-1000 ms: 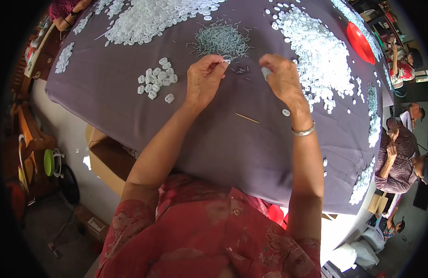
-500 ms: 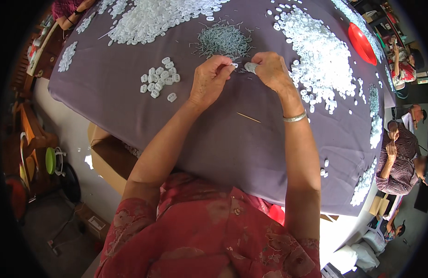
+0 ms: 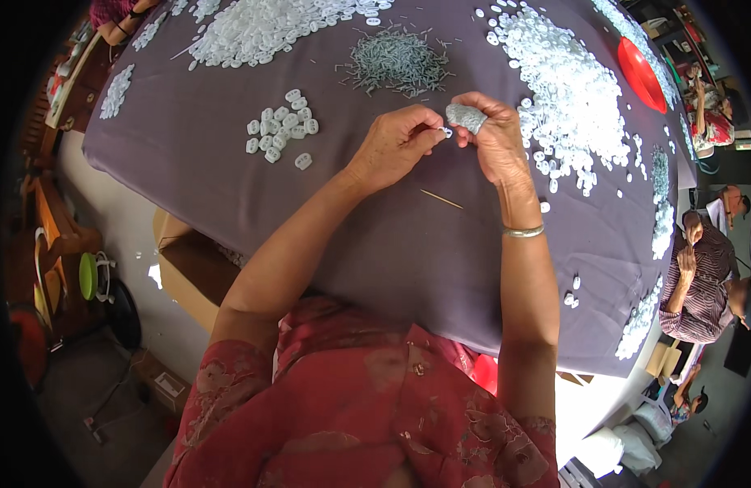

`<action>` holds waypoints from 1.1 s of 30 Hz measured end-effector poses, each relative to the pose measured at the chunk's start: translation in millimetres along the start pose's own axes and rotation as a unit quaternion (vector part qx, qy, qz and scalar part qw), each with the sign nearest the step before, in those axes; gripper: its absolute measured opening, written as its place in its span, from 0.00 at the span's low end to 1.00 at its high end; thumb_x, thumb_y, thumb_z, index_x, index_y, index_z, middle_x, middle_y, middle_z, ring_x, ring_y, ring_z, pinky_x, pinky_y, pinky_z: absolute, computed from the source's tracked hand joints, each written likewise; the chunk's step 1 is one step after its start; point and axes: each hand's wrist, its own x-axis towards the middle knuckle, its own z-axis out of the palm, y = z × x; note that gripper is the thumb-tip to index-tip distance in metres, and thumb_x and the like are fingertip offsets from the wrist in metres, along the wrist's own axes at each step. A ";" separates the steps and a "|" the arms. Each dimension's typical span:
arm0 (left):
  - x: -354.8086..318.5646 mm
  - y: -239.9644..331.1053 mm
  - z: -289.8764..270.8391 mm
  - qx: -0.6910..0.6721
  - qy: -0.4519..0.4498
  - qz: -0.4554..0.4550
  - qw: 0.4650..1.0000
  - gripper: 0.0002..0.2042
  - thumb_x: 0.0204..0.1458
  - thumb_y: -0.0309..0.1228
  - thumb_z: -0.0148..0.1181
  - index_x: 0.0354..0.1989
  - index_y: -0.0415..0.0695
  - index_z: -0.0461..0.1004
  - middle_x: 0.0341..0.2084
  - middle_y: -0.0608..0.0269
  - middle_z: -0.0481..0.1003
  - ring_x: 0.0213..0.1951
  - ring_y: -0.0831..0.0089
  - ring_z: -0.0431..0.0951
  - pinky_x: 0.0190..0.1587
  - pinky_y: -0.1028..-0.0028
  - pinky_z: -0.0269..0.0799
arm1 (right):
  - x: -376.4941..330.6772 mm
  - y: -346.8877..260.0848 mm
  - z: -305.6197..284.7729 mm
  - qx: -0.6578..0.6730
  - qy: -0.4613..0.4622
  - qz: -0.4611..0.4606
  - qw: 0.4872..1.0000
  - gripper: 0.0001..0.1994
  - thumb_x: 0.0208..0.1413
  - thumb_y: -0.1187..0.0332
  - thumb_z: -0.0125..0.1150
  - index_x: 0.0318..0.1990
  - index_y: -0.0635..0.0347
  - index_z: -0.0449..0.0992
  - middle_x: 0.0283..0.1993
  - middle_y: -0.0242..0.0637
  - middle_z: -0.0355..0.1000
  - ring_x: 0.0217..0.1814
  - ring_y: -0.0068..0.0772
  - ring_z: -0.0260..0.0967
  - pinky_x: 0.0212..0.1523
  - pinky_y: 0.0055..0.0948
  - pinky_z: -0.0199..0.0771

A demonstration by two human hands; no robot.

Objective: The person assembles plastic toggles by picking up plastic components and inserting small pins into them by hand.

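Observation:
My left hand [image 3: 398, 146] pinches a small white plastic piece [image 3: 447, 132] between thumb and fingertips. Close beside it is my right hand [image 3: 499, 146], fingers curled, one of them covered by a silvery-grey wrap [image 3: 467, 118]. Whatever its fingertips hold is too small to make out. Just beyond both hands lies a heap of tiny grey-green pins [image 3: 397, 61]. A small group of white two-holed pieces [image 3: 282, 126] sits to the left, one lying apart from it. Nearer to me, a thin wooden stick [image 3: 442, 198] rests on the dark tablecloth [image 3: 375, 252].
Large heaps of white pieces lie at the far left [image 3: 261, 32] and right [image 3: 567, 98]. A red bowl [image 3: 641, 75] stands at the far right. Below the table's left edge is an open cardboard box [image 3: 188, 281]. Other people [image 3: 701, 276] sit around the table.
My left hand has moved right with the white piece, away from the pin heap. My right hand has turned, its wrapped finger now higher, and shifted slightly right.

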 end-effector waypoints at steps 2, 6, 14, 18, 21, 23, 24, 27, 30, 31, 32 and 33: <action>1.0 -2.1 0.5 -0.004 -0.001 0.006 1.000 0.05 0.55 0.26 0.54 0.36 0.38 0.71 0.28 0.70 0.71 0.29 0.85 0.69 0.33 0.82 0.68 | -2.5 7.0 -0.3 0.026 -0.019 -0.016 0.999 0.06 0.50 0.74 0.62 0.36 0.65 0.76 0.23 0.28 0.68 0.22 0.14 0.63 0.20 0.15 0.64; 2.1 -0.9 1.2 -0.013 0.013 0.015 1.000 0.05 0.52 0.26 0.56 0.34 0.37 0.72 0.24 0.67 0.73 0.26 0.83 0.71 0.30 0.80 0.68 | -3.3 16.9 -4.4 0.077 -0.033 -0.015 0.996 0.06 0.51 0.76 0.59 0.37 0.66 0.75 0.25 0.29 0.69 0.24 0.15 0.64 0.21 0.17 0.68; 2.0 -2.5 -2.0 0.025 -0.017 0.006 1.000 0.05 0.55 0.26 0.54 0.36 0.38 0.73 0.27 0.70 0.72 0.28 0.85 0.69 0.32 0.82 0.68 | -5.7 22.9 -5.1 0.118 -0.050 -0.006 0.992 0.06 0.54 0.75 0.57 0.38 0.67 0.74 0.28 0.31 0.70 0.25 0.17 0.67 0.23 0.22 0.75; 2.2 -2.9 -1.0 0.029 -0.020 0.008 0.999 0.06 0.55 0.26 0.53 0.36 0.37 0.73 0.27 0.70 0.72 0.28 0.85 0.68 0.32 0.82 0.68 | -5.9 24.7 -7.4 0.117 -0.048 -0.004 0.992 0.06 0.54 0.75 0.56 0.38 0.68 0.74 0.28 0.31 0.70 0.25 0.17 0.67 0.24 0.22 0.76; 2.1 -3.9 -1.9 0.027 -0.019 0.016 0.999 0.06 0.55 0.27 0.53 0.37 0.37 0.73 0.27 0.70 0.72 0.28 0.85 0.68 0.32 0.82 0.68 | -6.5 23.7 -7.0 0.121 -0.050 -0.006 0.991 0.06 0.54 0.76 0.56 0.38 0.68 0.74 0.28 0.31 0.70 0.25 0.17 0.67 0.24 0.22 0.76; 0.8 -0.2 -2.0 0.033 -0.021 0.008 0.999 0.06 0.55 0.27 0.53 0.37 0.37 0.73 0.27 0.70 0.72 0.28 0.85 0.68 0.32 0.82 0.68 | -6.7 23.6 -7.2 0.123 -0.047 -0.007 0.991 0.06 0.54 0.76 0.56 0.38 0.68 0.74 0.27 0.31 0.70 0.25 0.17 0.67 0.23 0.22 0.76; 0.6 1.6 -1.7 0.038 -0.023 0.000 0.999 0.06 0.55 0.27 0.53 0.37 0.37 0.73 0.27 0.70 0.72 0.28 0.85 0.68 0.32 0.81 0.68 | -6.5 24.2 -8.0 0.119 -0.050 -0.008 0.992 0.06 0.54 0.76 0.56 0.38 0.68 0.74 0.27 0.31 0.69 0.25 0.17 0.66 0.23 0.22 0.75; 1.2 -0.7 -2.3 0.031 -0.026 0.010 0.999 0.06 0.55 0.27 0.53 0.37 0.38 0.73 0.27 0.70 0.72 0.28 0.85 0.68 0.33 0.81 0.67 | -7.3 23.4 -6.1 0.102 -0.049 -0.012 0.994 0.06 0.54 0.75 0.56 0.38 0.68 0.73 0.25 0.30 0.68 0.24 0.16 0.66 0.22 0.21 0.74; 0.9 0.3 -2.3 0.034 -0.026 0.004 0.999 0.06 0.55 0.27 0.53 0.37 0.38 0.73 0.27 0.70 0.72 0.28 0.85 0.68 0.32 0.81 0.67 | -9.1 21.7 -5.2 0.091 -0.043 -0.011 0.995 0.06 0.54 0.76 0.56 0.38 0.67 0.73 0.24 0.29 0.67 0.22 0.15 0.64 0.20 0.19 0.71; 0.7 -0.1 -2.5 0.034 -0.026 0.004 0.999 0.06 0.55 0.27 0.53 0.37 0.38 0.73 0.27 0.70 0.72 0.28 0.85 0.68 0.32 0.81 0.67 | -9.5 21.5 -5.2 0.093 -0.041 -0.008 0.995 0.05 0.54 0.76 0.56 0.38 0.67 0.73 0.23 0.29 0.67 0.22 0.14 0.63 0.19 0.19 0.70; 1.2 -0.8 -2.4 0.031 -0.028 0.009 0.999 0.06 0.55 0.27 0.53 0.36 0.38 0.73 0.27 0.70 0.72 0.27 0.84 0.68 0.32 0.82 0.67 | -9.4 22.1 -5.4 0.093 -0.041 -0.008 0.995 0.05 0.54 0.76 0.56 0.38 0.67 0.73 0.23 0.29 0.67 0.22 0.14 0.63 0.19 0.19 0.70; 1.4 -1.1 -2.2 0.028 -0.030 0.014 0.999 0.06 0.55 0.26 0.53 0.36 0.38 0.73 0.27 0.70 0.72 0.27 0.84 0.68 0.32 0.82 0.67 | -9.3 23.1 -5.7 0.098 -0.037 -0.013 0.994 0.05 0.54 0.76 0.55 0.38 0.67 0.73 0.22 0.28 0.66 0.21 0.13 0.62 0.18 0.18 0.69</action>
